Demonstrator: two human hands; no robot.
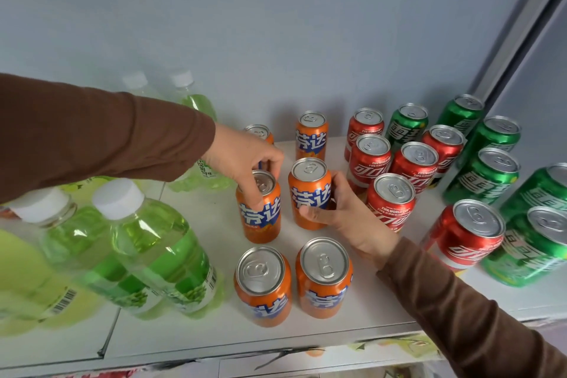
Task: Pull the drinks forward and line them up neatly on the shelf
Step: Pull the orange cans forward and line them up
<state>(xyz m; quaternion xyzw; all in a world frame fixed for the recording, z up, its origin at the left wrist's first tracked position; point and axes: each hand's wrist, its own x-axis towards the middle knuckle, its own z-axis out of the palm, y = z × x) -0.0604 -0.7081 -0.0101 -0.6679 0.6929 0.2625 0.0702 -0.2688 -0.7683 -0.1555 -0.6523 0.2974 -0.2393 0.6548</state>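
Orange soda cans stand in two columns on the white shelf (214,325). My left hand (245,159) grips the top of the middle-left orange can (260,218) from above. My right hand (346,218) wraps around the side of the middle-right orange can (308,193). Two more orange cans stand at the front, one on the left (262,285) and one on the right (323,279). Another orange can (311,135) stands at the back, and one more orange can (260,132) is half hidden behind my left hand.
Green-drink bottles (153,242) with white caps crowd the left, more at the back left. Red cola cans (391,202) fill the space right of the orange ones, and green cans (487,178) stand at the far right. A grey wall backs the shelf.
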